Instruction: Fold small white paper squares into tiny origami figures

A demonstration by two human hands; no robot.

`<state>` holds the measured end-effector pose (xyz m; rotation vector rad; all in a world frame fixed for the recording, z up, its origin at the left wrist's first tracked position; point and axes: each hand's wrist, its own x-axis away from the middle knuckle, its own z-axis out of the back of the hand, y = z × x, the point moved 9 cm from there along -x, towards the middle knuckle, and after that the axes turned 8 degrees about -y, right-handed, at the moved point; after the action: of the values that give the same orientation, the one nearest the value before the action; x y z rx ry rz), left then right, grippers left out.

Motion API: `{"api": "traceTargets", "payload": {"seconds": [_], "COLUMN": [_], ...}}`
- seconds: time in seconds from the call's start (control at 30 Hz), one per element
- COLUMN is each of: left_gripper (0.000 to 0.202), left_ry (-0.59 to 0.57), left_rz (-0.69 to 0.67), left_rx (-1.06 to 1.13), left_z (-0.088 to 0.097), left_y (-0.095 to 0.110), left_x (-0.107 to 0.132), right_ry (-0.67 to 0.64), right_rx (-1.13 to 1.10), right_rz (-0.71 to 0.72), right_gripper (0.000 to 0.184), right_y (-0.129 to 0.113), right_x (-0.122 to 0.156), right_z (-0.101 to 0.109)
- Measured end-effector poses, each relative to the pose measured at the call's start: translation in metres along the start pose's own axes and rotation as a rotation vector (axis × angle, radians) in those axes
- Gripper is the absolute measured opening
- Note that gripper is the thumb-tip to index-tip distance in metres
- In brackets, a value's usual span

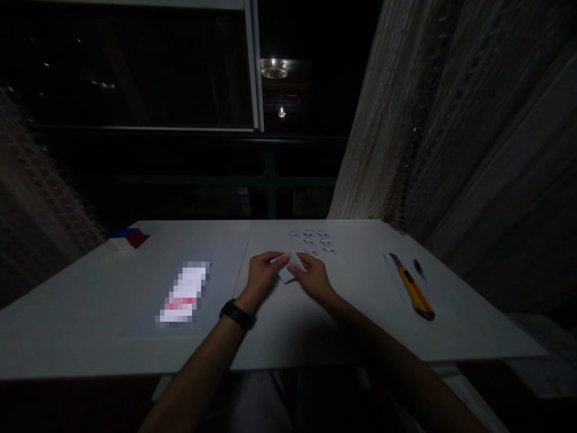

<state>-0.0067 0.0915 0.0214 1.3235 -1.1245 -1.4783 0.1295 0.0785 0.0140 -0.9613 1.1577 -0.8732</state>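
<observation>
Through my head view I note the left hand (261, 278) and right hand (317, 278) both pinching one small white paper (290, 270) over the table (360, 264), small pieces (309, 242) just beyond, yellow cutter (411, 287) well apart rightward.

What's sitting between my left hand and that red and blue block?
Between your left hand and the block, the head view shows a pale sheet with a bright, pixelated rectangle lying on it.

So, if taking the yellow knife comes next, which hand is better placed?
Probably the right hand; it is nearer to the yellow knife than the left hand, though both hold the paper.
</observation>
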Motion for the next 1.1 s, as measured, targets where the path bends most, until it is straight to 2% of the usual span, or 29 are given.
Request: {"api": "traceTargets", "payload": {"seconds": [0.1,0.13,0.33,0.77,1.1], "left_gripper": [0.031,0.031,0.035,0.035,0.033], "left_ry": [-0.012,-0.017,-0.072,-0.091,-0.070], "left_rz": [0.027,0.032,0.032,0.002,-0.003], "left_rx": [0.015,0.012,0.059,-0.028,-0.105], "left_z": [-0.001,-0.002,-0.007,-0.008,-0.008], "left_y": [-0.003,-0.003,-0.006,-0.007,-0.002], "left_x": [0.000,0.000,0.000,0.000,0.002], "right_ry": [-0.106,-0.128,-0.002,0.099,0.105], "right_rx": [-0.001,0.001,0.102,0.314,0.411], "right_rz": [0.009,0.018,0.080,0.092,0.128], "right_gripper": [0.058,0.060,0.029,0.027,0.029], "right_y": [-0.006,-0.009,-0.018,-0.025,-0.024], "right_x": [0.001,0.001,-0.001,0.007,0.007], "right_z": [-0.004,-0.003,0.015,0.014,0.014]}}
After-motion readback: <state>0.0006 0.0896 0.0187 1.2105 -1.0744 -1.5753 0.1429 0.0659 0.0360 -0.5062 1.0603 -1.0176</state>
